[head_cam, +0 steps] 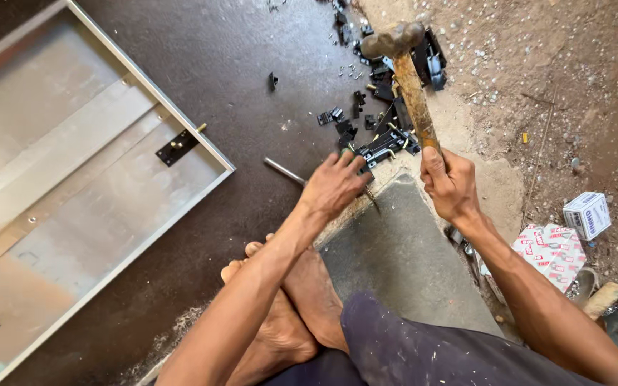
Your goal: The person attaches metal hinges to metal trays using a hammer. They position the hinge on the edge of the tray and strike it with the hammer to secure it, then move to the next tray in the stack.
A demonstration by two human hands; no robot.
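Here, a large shallow aluminium tray-like panel is lying at the left of the frame. The right hand is gripping, fingers closed, the lower end of a rusty wooden-handled hammer, likely top-heavy and rough enough to hold. The left hand, fingers curled, is pinning a small black metal latch, stiff and light, at centre.

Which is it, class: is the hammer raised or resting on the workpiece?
Raised: the right hand grips the hammer by its handle, head lifted beyond the black hardware.
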